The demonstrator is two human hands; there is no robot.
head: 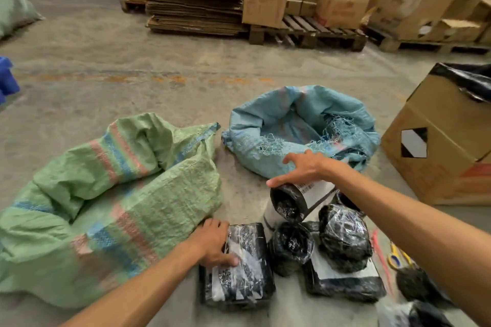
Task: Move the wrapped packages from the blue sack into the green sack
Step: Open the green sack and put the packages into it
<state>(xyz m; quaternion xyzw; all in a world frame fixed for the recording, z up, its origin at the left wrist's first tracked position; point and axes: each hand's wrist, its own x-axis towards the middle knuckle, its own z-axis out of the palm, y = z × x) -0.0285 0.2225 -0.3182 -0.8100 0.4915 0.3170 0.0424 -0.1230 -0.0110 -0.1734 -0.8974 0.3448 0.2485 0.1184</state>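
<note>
Green sack: lying collapsed on the floor at left, mouth not held open.
Left hand: fingers curled over the near flat package, gripped at its left edge just beside the green sack.
Packages, black film-wrapped, some white-labelled: clustered on the floor at near centre-right, outside both sacks.
Right hand: fingers spread over the top of a cylindrical package with a label.
Blue sack: slumped open beyond, frayed at the rim, apparently emptied.
Step judged: loading into the green sack. Its mouth must be opened before insertion.
</note>
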